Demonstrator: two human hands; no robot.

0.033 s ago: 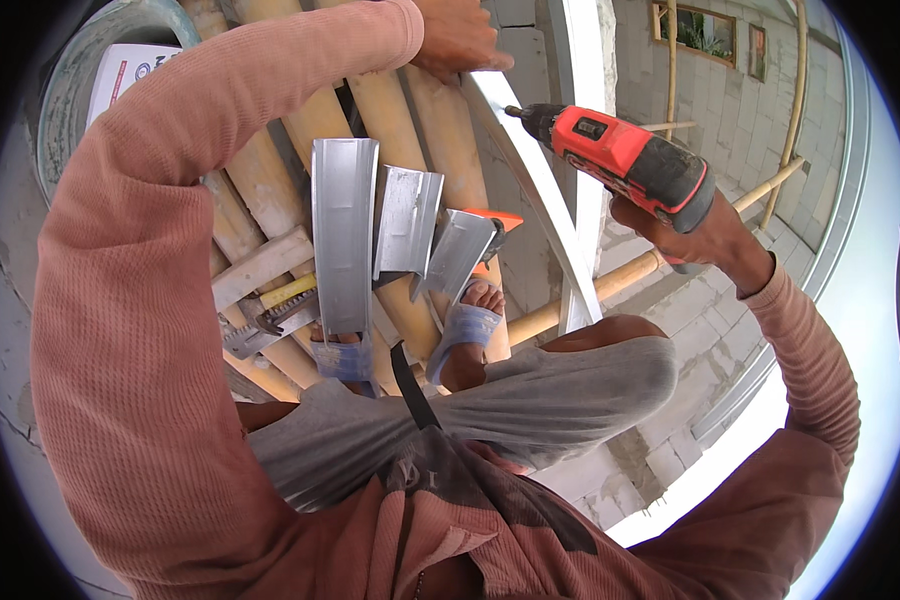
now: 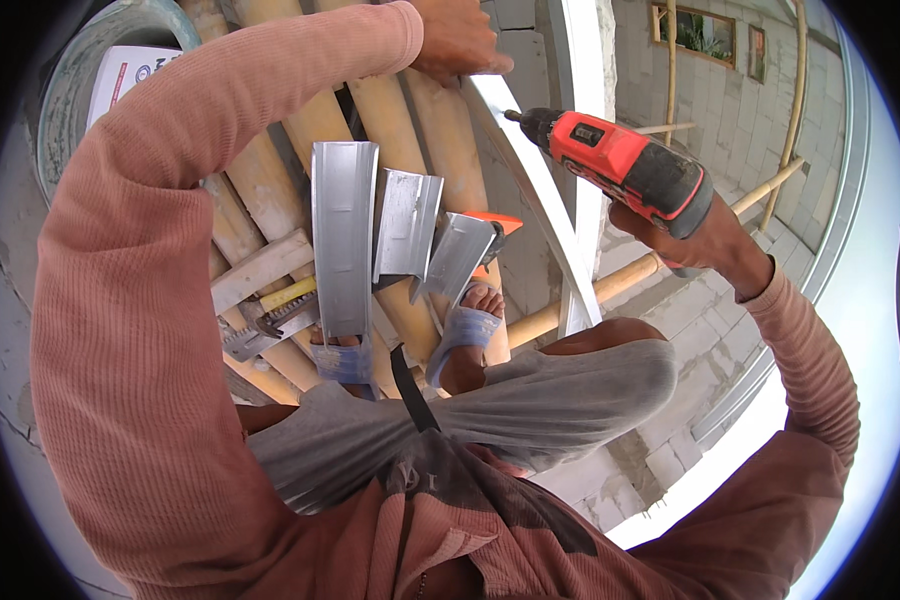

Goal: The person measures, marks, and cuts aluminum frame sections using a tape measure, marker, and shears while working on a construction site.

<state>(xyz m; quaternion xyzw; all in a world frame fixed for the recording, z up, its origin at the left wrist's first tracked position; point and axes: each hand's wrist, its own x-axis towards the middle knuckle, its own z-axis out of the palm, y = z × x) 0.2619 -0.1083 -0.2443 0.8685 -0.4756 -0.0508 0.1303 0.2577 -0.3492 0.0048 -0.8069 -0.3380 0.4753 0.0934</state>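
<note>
My right hand (image 2: 685, 240) grips a red and black cordless drill (image 2: 620, 165), its bit pointing left at a long white-grey metal channel (image 2: 545, 190). The bit's tip is close to the channel's face; I cannot tell if it touches. At the top, my left hand (image 2: 460, 40) is closed at the upper part of that channel, its fingers partly hidden. Short cut pieces lie near my feet: a long silver channel piece (image 2: 344, 240), a shorter piece (image 2: 408, 225) and a small piece (image 2: 458, 255).
Bamboo poles (image 2: 380, 105) form the platform under my feet. A hammer (image 2: 272, 322), a wooden strip (image 2: 262, 270) and an orange and black tool (image 2: 497, 228) lie there. A bucket (image 2: 62, 130) stands far left. Bamboo uprights (image 2: 788, 120) and a block wall (image 2: 640, 90) are to the right.
</note>
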